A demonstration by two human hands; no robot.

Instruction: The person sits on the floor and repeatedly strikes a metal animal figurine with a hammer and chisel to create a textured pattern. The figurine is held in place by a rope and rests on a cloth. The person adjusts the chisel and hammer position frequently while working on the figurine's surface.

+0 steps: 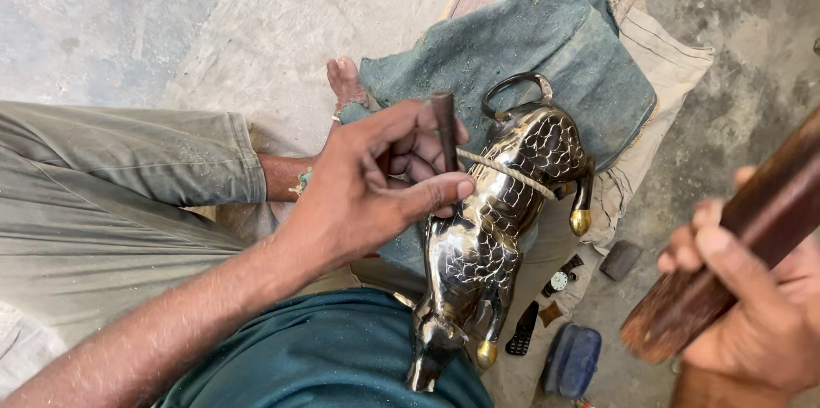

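a: what is the left hand (376,181) doing?

b: its fingers are pinched around a short dark punch (443,122), held upright, the tip set against the back of a metal animal figure (495,220).

a: and the figure itself?

b: a shiny, dark-polished piece, silvery with a scale-like pattern cut across its body. the feet are capped in brass colour, one near the right edge of the body, one low by the head. a curved tail loops up at the far end, and a cord (504,170) runs across its middle.

a: where does it lie?

b: on its side across the person's lap, head end towards the camera over the teal shirt, tail end over a dusty blue-grey cloth (530,32) spread on the ground.

a: the right hand (760,305)?

b: clenched around a thick wooden mallet (735,246), raised off to the right, well apart from the figure.

a: anything else nearby?

b: a wristwatch (560,279), a small dark phone (522,329) and a blue case (574,360) lie on the pale sheet just beside the figure. a bare foot (346,82) shows beyond the left hand.
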